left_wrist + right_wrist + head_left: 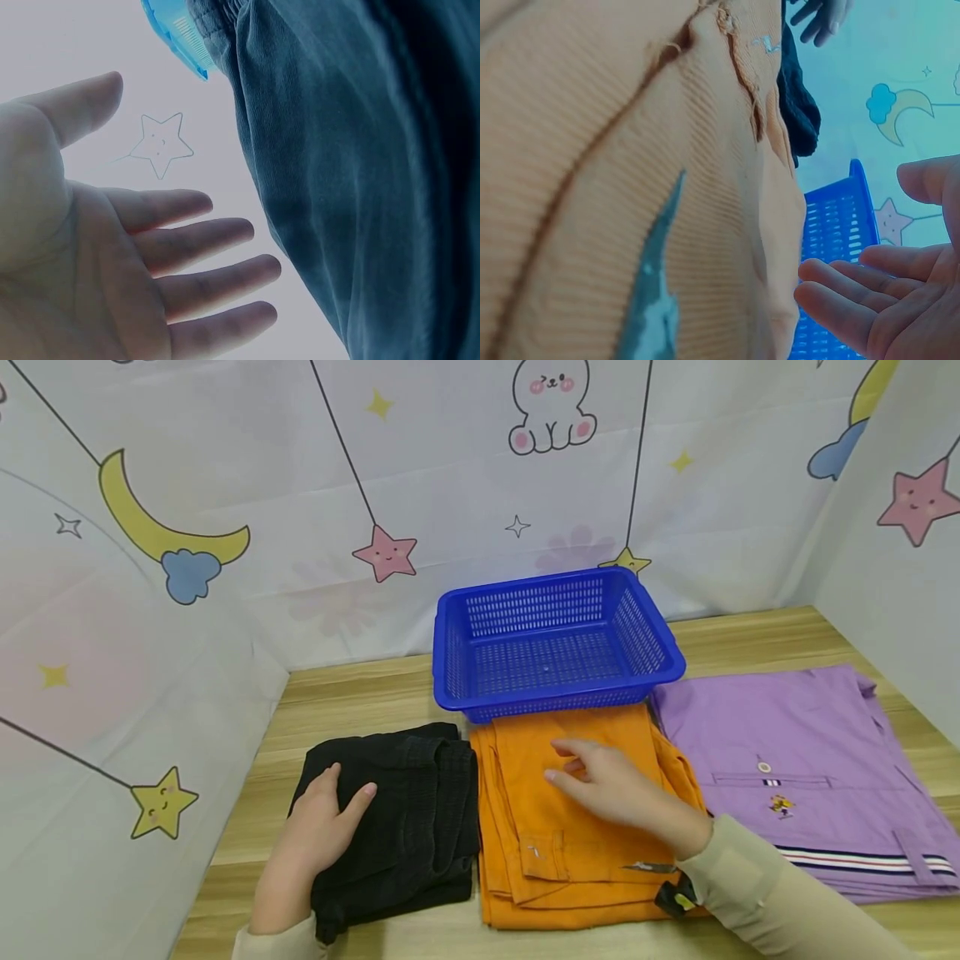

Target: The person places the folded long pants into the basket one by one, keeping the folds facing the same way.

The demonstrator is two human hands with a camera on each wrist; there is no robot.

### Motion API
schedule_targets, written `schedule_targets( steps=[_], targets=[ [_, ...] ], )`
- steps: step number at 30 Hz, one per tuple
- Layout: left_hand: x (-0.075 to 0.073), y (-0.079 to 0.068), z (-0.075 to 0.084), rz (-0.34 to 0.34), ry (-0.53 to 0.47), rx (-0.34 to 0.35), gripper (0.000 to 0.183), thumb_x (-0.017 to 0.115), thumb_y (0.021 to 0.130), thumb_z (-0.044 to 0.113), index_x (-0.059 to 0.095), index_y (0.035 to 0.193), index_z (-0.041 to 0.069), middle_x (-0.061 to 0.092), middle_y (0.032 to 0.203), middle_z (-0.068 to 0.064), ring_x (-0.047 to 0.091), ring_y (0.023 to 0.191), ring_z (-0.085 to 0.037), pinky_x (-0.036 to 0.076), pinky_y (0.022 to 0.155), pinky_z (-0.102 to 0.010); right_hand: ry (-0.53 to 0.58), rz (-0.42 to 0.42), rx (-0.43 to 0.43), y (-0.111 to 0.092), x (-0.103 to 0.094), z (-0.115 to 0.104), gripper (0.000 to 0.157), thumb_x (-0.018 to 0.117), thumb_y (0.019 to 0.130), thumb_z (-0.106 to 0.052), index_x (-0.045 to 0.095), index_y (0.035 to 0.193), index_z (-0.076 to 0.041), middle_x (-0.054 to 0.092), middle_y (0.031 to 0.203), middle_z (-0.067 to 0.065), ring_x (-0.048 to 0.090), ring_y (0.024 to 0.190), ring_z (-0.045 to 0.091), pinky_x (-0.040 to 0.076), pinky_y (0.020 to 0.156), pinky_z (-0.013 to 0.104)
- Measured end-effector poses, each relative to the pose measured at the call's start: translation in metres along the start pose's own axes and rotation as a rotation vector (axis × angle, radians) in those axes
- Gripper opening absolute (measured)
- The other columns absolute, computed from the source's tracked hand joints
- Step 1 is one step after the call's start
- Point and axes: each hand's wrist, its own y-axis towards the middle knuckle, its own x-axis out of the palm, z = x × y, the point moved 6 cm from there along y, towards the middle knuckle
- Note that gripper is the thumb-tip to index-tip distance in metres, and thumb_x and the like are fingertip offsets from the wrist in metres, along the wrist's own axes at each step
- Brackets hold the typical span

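Black folded trousers (382, 860) with a gathered waistband lie at the left, dark bluish cloth (322, 165) in the left wrist view. My left hand (322, 827) is over their left side with fingers extended; contact cannot be told. In the middle lies a folded orange garment (585, 893) with a small pocket; its cloth looks ribbed in the right wrist view. Above it hovers my right hand (615, 785), fingers loosely bent and holding nothing. Folded purple trousers (810, 718), with a button pocket and striped band, lie at the right.
A blue plastic basket (555, 693) with nothing in it stands behind the orange garment, its front edge close to the cloth. White printed curtains (465, 485) enclose the wooden table (360, 693) at the back and both sides.
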Motion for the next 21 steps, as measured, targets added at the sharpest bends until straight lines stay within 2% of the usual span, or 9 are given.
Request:
schedule_targets(
  steps=[21],
  targets=[
    [0.0, 0.0, -0.001, 0.006, 0.005, -0.002, 0.087, 0.033, 0.096, 0.058, 0.014, 0.147, -0.01, 0.016, 0.15, -0.034, 0.016, 0.138, -0.051, 0.02, 0.11, -0.063, 0.006, -0.054, 0.012, 0.003, 0.017, -0.011, 0.057, 0.056, 0.094, -0.04, 0.046, 0.139, -0.006, 0.053, 0.136, 0.01, 0.06, 0.111, 0.023, 0.052, 0.091, 0.041]
  ],
)
